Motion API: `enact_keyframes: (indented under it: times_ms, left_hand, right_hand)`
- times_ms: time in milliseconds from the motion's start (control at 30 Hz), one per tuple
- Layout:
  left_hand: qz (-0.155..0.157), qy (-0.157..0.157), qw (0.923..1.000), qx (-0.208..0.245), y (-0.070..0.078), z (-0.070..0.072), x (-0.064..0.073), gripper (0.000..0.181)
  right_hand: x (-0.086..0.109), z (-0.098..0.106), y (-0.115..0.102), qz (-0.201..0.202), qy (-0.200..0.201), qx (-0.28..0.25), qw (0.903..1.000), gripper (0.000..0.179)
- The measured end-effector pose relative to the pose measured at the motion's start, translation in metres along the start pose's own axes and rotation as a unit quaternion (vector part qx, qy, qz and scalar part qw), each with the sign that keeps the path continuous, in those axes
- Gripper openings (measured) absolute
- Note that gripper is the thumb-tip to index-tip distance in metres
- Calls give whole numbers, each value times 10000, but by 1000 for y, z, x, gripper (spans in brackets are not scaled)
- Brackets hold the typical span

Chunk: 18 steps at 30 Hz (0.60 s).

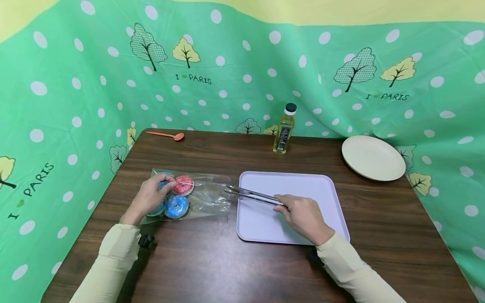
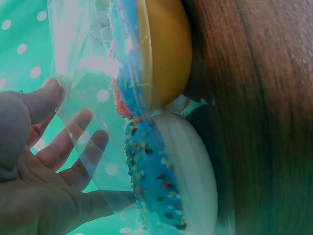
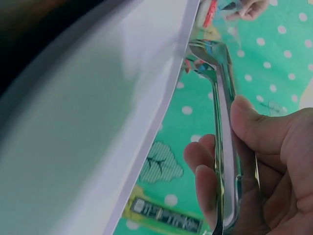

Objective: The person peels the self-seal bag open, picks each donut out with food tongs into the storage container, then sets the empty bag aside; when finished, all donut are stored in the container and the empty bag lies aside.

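On the left of the table lies a clear plastic bag (image 1: 208, 198) holding several toy-like doughnuts, among them a red-iced doughnut (image 1: 183, 185) and a blue-iced doughnut (image 1: 176, 206). My left hand (image 1: 153, 194) pinches the bag's film between thumb and forefinger, above the doughnuts. In the left wrist view, a sprinkled blue doughnut (image 2: 154, 171) shows through the film beside the fingers. My right hand (image 1: 305, 214) grips metal tongs (image 1: 257, 196) over the tray, their tips pointing left at the bag's end. The right wrist view shows the tongs' toothed tips (image 3: 208, 51) slightly apart.
A pale lilac tray (image 1: 265, 227) lies right of the bag, under the right hand. Behind it stands an oil bottle (image 1: 284, 132) with a dark cap. A white plate (image 1: 373, 158) is at the back right, an orange spoon (image 1: 178, 136) at the back left.
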<state>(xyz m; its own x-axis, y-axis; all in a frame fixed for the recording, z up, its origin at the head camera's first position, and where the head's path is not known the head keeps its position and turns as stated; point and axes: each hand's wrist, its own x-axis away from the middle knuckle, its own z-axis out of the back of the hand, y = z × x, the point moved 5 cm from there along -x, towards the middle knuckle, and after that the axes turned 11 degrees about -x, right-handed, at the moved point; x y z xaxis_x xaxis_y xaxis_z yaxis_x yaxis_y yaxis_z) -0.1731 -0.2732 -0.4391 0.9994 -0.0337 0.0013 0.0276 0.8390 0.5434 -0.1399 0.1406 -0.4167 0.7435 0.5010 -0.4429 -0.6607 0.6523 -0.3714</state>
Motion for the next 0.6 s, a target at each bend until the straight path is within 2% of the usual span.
enact_keyframes:
  times_ms: [367, 600]
  left_hand:
    - [7, 47, 10000, 8, -2, 0, -1, 19]
    - [-41, 23, 10000, 3, -1, -2, 0, 17]
  right_hand:
    - [-29, -21, -16, 72, -187, 57, 9998, 33]
    - [-45, -37, -26, 99, -303, -134, 9994, 36]
